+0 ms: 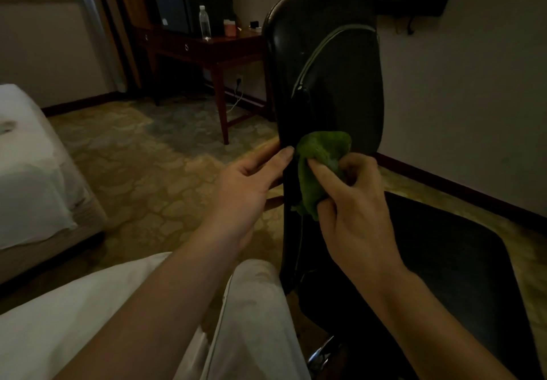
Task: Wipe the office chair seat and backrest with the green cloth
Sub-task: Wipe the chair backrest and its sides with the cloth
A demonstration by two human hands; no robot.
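Note:
The black office chair stands in front of me, its tall backrest (331, 78) upright and its seat (450, 261) at the lower right. The green cloth (318, 160) is bunched against the lower part of the backrest. My right hand (352, 202) grips the cloth with curled fingers and holds it against the backrest. My left hand (251, 184) holds the left edge of the backrest, its thumb on the front beside the cloth and its fingers reaching behind the edge.
A dark wooden desk (207, 48) with a water bottle (204, 23) and a monitor stands behind the chair. A white bed (32, 172) is at the left. Patterned carpet (154, 172) covers the floor. A wall (473, 84) is close on the right. My knees are at the bottom.

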